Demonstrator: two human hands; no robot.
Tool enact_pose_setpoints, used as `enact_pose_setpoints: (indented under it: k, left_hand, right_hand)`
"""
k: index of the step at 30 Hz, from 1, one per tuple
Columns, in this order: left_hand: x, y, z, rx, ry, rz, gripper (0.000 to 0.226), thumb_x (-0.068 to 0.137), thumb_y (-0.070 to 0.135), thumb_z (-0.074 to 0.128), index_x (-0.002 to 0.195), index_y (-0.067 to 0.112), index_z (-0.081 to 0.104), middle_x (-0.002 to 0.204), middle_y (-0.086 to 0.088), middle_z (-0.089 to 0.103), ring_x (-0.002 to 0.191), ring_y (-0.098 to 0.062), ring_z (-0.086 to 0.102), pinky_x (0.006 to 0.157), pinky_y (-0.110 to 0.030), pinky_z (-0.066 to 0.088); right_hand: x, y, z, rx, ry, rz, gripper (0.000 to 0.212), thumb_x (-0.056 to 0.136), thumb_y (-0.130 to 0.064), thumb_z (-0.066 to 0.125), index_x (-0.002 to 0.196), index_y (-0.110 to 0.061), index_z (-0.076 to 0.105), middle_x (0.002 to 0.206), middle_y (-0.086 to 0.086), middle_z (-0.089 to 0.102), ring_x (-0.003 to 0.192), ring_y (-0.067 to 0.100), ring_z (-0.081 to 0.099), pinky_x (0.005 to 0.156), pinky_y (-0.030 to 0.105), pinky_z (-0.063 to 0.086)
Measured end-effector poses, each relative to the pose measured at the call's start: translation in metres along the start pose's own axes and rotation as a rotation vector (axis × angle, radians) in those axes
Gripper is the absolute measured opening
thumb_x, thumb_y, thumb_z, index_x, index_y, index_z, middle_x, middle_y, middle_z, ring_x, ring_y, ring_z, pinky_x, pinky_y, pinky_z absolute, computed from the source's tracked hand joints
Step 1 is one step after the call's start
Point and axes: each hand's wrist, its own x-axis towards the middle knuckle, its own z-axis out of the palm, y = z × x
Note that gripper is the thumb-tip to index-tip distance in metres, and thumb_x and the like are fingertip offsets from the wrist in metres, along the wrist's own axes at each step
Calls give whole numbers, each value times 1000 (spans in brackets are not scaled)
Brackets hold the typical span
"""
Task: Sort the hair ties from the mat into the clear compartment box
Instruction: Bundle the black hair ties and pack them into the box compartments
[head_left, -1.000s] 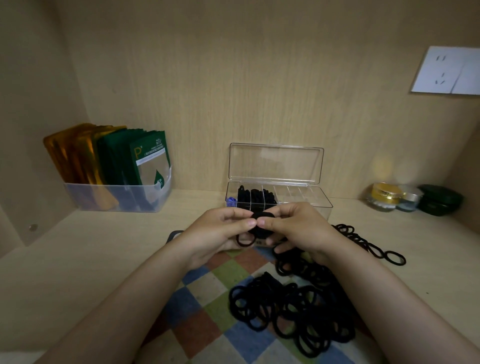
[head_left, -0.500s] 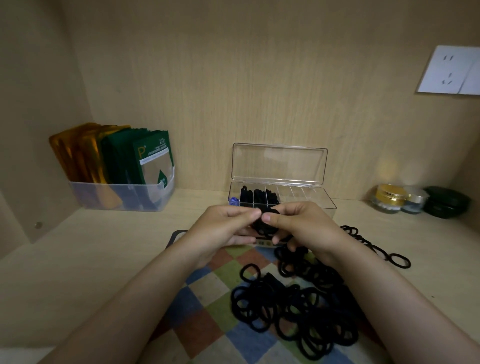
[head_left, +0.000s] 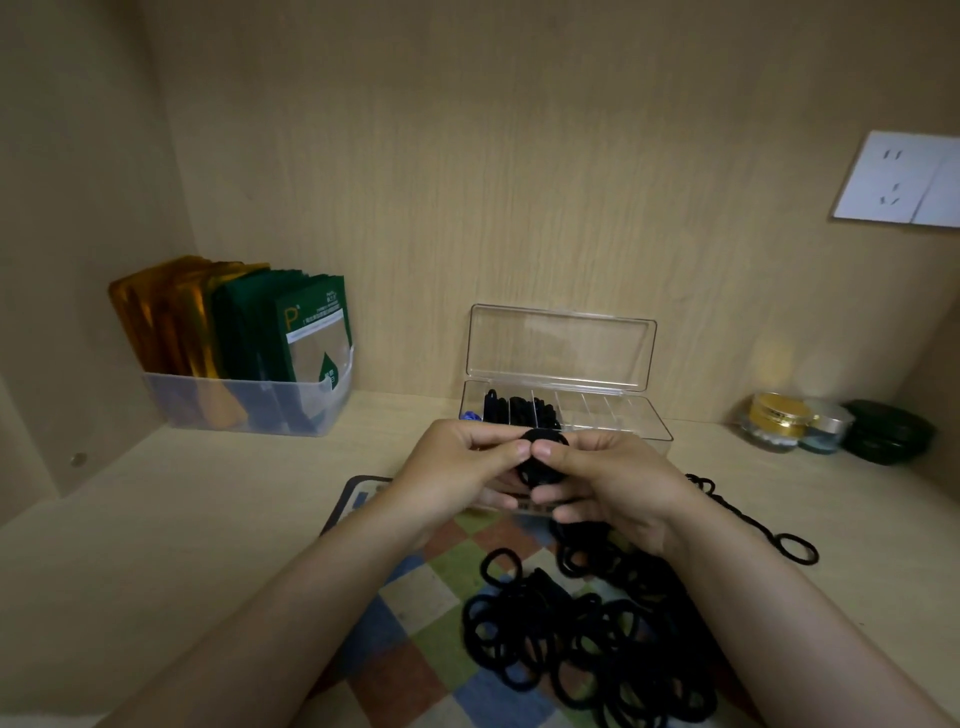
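One clear box (head_left: 623, 415), one checkered mat (head_left: 421, 597), one bin (head_left: 234, 405) of packets (head_left: 311, 332), three jars (head_left: 826, 426) far right, one wall socket (head_left: 898, 179); hair ties (head_left: 587, 639) too tangled to count.

The shelf (head_left: 208, 519) and back wall (head_left: 519, 182) are pale wood-grain board, matt and smooth. The box (head_left: 561, 348) is clear hard plastic, glossy, with light glinting on its lid. The hair ties (head_left: 587, 639) are black stretchy cloth, matt and slightly fuzzy. The mat (head_left: 415, 597) looks soft and matt, with a darker smooth edge. The bin (head_left: 239, 405) is frosted, translucent plastic. The gold packets (head_left: 161, 317) in it are shiny foil; the green packets (head_left: 311, 332) have a duller sheen. The jar (head_left: 776, 415) has a glossy gold band, the dark green case (head_left: 888, 431) shines, and the socket (head_left: 893, 179) is smooth white plastic.
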Motion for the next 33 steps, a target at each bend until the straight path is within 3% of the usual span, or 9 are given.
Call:
enact_pose_setpoints:
  k: [5,10,13,15,18,23,25,28,33]
  left_hand:
    - [30,23,-5,364,-13,79,24,98,26,59,120,28,70,97,11,71,87,-3,67,74,-20,55]
    - [78,25,-1,687,77,148,25,99,27,53,118,30,71,119,10,68,111,-8,61,95,-25,47]
    - [96,12,6,863,43,187,28,99,27,52,121,31,69,126,6,66,117,-14,58,99,-23,43]
    - [100,2,10,944,15,232,33,100,27,49,130,31,62,136,5,58,131,-16,43,104,-26,32]
    - [101,-10,12,1043,-21,254,42,101,34,44,142,35,49,146,6,45,140,-16,27,115,-36,22]
    - [100,-14,14,1137,-54,295,51,97,41,41,148,40,37,150,6,40,142,-18,25,118,-39,16]
    - [100,-16,14,1147,-57,332,51,95,43,44,146,41,37,148,8,42,140,-17,27,117,-38,16]
    - [100,-19,12,1169,-68,375,47,95,47,45,142,42,41,146,11,43,137,-15,29,116,-37,16]
    - [100,-21,11,1203,-79,390,47,95,50,46,141,43,43,147,13,41,137,-14,28,116,-37,16]
  right_hand:
    - [13,-19,-20,-168,219,-79,26,86,-27,75,103,-7,74,87,10,76,61,16,69,41,20,40]
    - [39,-45,-42,-480,429,-153,20,90,-25,73,90,-5,73,79,7,73,52,17,62,38,18,38]
    - [61,-47,-51,-724,433,-130,17,87,-28,74,83,-12,72,78,9,73,56,20,63,56,30,53]
    - [74,-45,-55,-919,420,-83,19,84,-34,74,74,-19,70,72,4,69,62,19,63,65,36,55]
    - [83,-45,-53,-1135,379,-6,20,77,-39,75,70,-20,71,67,-2,67,66,15,62,58,28,47]
    - [92,-48,-40,-1369,320,107,23,71,-41,75,82,-22,76,74,-2,68,73,16,65,59,24,44]
    - [99,-46,-38,-1413,293,150,27,70,-41,76,86,-20,73,77,-2,66,75,18,64,62,26,45]
    - [103,-49,-40,-1400,223,164,26,69,-37,77,69,-12,69,66,2,56,64,19,56,59,27,42]
    - [78,-62,-52,-1104,134,80,24,83,-35,72,95,-17,81,72,1,59,66,16,52,56,24,40]
